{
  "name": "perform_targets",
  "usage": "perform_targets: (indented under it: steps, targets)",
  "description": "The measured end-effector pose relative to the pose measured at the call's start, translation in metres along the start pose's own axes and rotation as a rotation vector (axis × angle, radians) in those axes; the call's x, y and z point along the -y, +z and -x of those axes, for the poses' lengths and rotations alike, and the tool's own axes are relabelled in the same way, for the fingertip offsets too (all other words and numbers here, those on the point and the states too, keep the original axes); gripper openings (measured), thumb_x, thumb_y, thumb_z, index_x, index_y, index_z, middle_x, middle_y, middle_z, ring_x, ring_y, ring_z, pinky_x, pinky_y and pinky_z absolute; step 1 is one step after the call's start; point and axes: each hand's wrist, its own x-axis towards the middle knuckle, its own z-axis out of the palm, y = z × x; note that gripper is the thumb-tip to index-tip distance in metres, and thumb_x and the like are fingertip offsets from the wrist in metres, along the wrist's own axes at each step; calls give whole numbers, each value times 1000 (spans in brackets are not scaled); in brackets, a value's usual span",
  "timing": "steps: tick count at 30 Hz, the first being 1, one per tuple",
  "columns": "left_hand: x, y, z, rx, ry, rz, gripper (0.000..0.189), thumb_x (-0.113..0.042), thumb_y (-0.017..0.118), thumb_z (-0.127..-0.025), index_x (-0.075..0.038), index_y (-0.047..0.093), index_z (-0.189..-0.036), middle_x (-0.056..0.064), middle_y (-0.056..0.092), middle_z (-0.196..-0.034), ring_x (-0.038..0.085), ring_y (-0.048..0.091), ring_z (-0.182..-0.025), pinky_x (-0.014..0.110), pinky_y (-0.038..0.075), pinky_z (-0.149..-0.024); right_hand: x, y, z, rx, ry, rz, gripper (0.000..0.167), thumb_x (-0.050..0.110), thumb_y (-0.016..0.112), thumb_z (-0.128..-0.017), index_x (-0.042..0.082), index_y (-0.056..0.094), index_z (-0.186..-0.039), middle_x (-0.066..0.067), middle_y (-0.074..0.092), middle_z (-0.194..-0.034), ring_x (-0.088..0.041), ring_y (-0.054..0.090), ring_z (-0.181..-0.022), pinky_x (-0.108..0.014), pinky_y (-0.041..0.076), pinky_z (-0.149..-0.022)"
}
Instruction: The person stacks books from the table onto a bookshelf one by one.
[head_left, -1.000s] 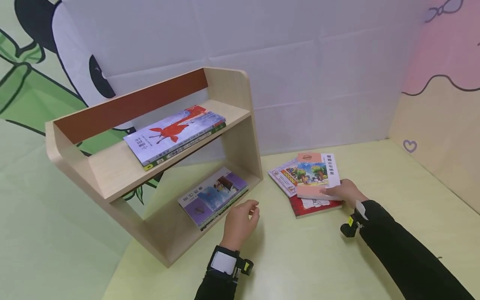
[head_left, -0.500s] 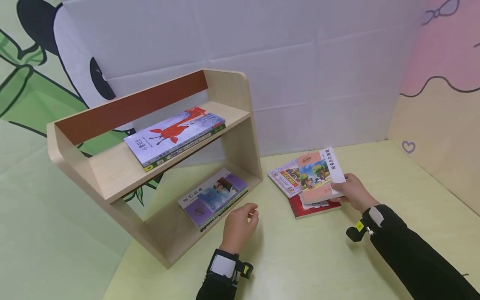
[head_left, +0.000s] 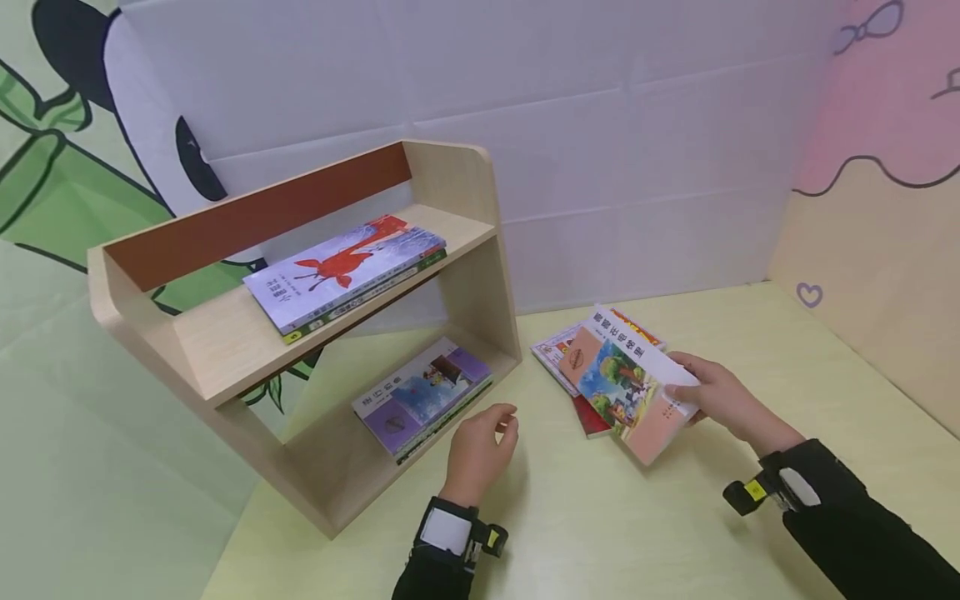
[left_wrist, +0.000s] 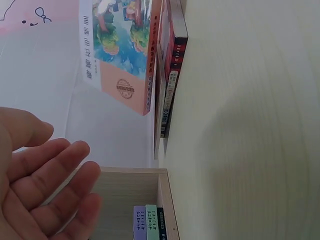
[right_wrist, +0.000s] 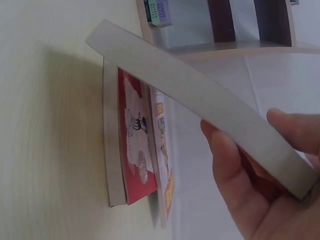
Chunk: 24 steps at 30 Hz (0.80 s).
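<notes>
My right hand (head_left: 723, 400) grips an orange-and-white book (head_left: 626, 379) by its right edge, thumb on the cover and fingers beneath. That book is tilted above a purple-and-white book (head_left: 550, 354) and a red book (head_left: 591, 418) on the table; it hides much of both. In the right wrist view its page edge (right_wrist: 195, 95) runs between thumb and fingers. My left hand (head_left: 480, 454) holds nothing, its fingers loosely bent, in front of the shelf's lower level. Nearest to it is a purple book (head_left: 423, 396) atop a small stack there.
A two-level wooden shelf (head_left: 498, 275) stands at the left of the table (head_left: 585, 533). On its upper level lies a stack topped by a blue book with a red animal (head_left: 345, 267). A white cloth wall (head_left: 637, 167) rises behind the table.
My right hand has lifted the orange-and-white book off the other books, drawn it nearer and turned it so its lower end points toward me. My left hand has stayed nearly still.
</notes>
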Motion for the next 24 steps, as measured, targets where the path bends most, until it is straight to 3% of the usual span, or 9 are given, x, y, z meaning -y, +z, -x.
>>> perform_targets:
  steps: [6,10,13,18,24]
  targets:
    - [-4,4,-2,11,-63,162,32,-21,64,-94,-6,62,-122,8,70,-111,24,68,-94,35,56,-75,17,-3,26,203,-127,36,59,6,58,-94,-8,32,-145,-19,62,-104,-20,61,-73,-35,53,-55]
    - [-7,7,-2,57,-143,386,45,-28,63,-96,-6,53,-133,13,62,-126,32,61,-109,43,54,-86,26,-2,40,331,-287,73,54,4,57,-95,-7,36,-144,-22,61,-110,-16,61,-78,-32,52,-54]
    - [-8,8,-1,119,-208,570,52,-35,62,-96,-9,48,-138,12,57,-132,32,58,-113,46,52,-89,31,0,46,407,-390,67,50,2,55,-95,1,43,-144,-18,61,-116,-13,61,-84,-31,54,-58]
    - [-13,8,2,227,-263,826,54,-31,61,-96,-13,42,-142,10,58,-127,26,57,-109,45,49,-86,36,1,53,495,-444,27,50,-1,53,-96,15,48,-143,-1,64,-119,-13,62,-91,-30,54,-68]
    - [-18,8,7,335,-315,971,57,-25,63,-95,-18,39,-147,10,61,-125,22,60,-105,42,44,-89,39,6,56,551,-455,42,51,-1,54,-95,15,48,-143,-11,65,-116,-14,63,-91,-30,54,-70]
